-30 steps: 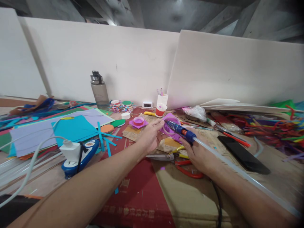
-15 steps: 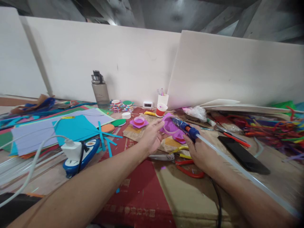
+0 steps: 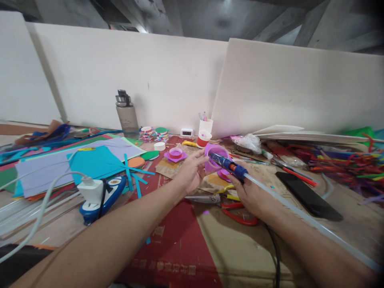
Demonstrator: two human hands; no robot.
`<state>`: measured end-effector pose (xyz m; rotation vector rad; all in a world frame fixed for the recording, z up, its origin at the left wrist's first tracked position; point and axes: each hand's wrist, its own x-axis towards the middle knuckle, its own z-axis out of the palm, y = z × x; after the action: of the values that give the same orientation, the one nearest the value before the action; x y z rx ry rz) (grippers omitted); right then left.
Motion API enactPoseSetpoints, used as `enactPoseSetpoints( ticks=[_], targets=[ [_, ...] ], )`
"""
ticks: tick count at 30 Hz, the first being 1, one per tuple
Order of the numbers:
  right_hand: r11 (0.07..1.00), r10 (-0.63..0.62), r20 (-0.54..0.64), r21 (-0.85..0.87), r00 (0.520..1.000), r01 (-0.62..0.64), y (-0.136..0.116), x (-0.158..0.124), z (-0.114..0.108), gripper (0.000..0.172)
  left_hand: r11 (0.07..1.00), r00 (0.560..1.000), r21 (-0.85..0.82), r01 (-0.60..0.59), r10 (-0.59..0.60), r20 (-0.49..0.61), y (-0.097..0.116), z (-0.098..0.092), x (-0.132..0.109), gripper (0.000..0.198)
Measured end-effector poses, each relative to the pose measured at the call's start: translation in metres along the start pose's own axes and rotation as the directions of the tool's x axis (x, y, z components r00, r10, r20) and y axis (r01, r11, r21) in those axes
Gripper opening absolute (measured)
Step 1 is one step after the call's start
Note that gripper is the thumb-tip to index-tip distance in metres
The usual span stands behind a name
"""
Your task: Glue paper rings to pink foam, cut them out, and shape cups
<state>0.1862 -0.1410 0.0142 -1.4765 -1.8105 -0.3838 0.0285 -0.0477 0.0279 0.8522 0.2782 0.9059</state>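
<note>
My right hand (image 3: 250,190) is closed around a blue glue gun (image 3: 229,165), and a long translucent glue stick (image 3: 288,208) runs out of its back end. The nozzle lies over a purple sheet with a ring on it (image 3: 216,151), which my left hand (image 3: 193,170) pinches at its left edge. Below them on the cardboard rest scissors with red handles (image 3: 240,218) and a yellow-handled tool (image 3: 225,190). Another purple piece with a red ring (image 3: 224,175) lies beneath the glue gun, partly hidden. A similar purple piece with a red ring (image 3: 175,153) sits left of my hands.
To the left are coloured paper sheets (image 3: 93,162) and a blue-and-white power strip (image 3: 103,200). A grey bottle (image 3: 126,114) and paper cups (image 3: 204,138) stand at the back. On the right lie a black phone (image 3: 307,196) and bundled coloured strips (image 3: 345,166).
The glue gun's nozzle has moved left and slightly down across the ring. My left hand still pinches the purple sheet, which is tilted a little differently.
</note>
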Motion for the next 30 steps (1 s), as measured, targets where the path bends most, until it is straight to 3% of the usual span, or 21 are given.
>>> enactPoseSetpoints(
  ticks=[14,18,22,27,30],
  targets=[
    [0.992,0.076,-0.086,-0.097,0.993,-0.085,0.0023,-0.0005,-0.0005,0.022,1.0,0.994,-0.009,-0.029,0.028,-0.109,-0.0045,0.0076,-0.0064,0.026],
    [0.992,0.079,-0.056,-0.092,0.995,-0.084,0.0016,-0.0001,-0.001,0.021,0.999,0.994,-0.026,-0.047,0.044,-0.104,-0.0061,0.007,-0.0051,0.034],
    [0.997,0.046,-0.02,-0.064,0.999,-0.047,0.002,-0.0011,-0.0006,0.021,0.998,0.997,-0.064,-0.008,0.003,-0.08,-0.0047,0.0066,-0.0028,0.029],
    [0.996,-0.065,0.049,-0.057,0.997,0.067,0.0059,-0.0053,0.0008,0.022,0.996,0.971,-0.059,0.065,-0.077,-0.227,0.0007,0.0072,0.0013,0.014],
    [0.992,-0.108,0.062,-0.054,0.992,0.111,0.0075,-0.006,0.0011,0.021,0.996,0.967,-0.052,0.077,-0.087,-0.24,0.001,0.0069,0.0025,0.014]
  ],
)
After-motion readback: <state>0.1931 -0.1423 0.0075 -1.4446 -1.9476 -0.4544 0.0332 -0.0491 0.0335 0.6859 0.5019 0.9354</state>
